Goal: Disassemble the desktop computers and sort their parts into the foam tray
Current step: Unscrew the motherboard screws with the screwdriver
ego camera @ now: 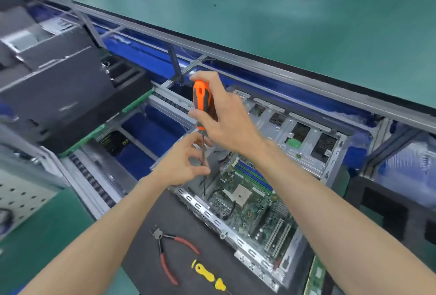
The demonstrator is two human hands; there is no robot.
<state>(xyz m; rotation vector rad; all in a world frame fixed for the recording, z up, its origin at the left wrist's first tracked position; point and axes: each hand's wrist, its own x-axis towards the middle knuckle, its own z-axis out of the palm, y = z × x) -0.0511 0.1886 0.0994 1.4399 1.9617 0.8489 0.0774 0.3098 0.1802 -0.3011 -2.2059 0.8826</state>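
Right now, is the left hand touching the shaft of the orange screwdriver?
Touching. The head view shows the left hand pinching the thin metal shaft of the orange screwdriver between thumb and fingers, while the right hand grips its handle.

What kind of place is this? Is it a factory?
Probably yes: a factory-style workbench line for taking computers apart. An opened computer case lies under a long green bench top, the right hand holds an orange screwdriver, and red-handled cutters lie nearby.
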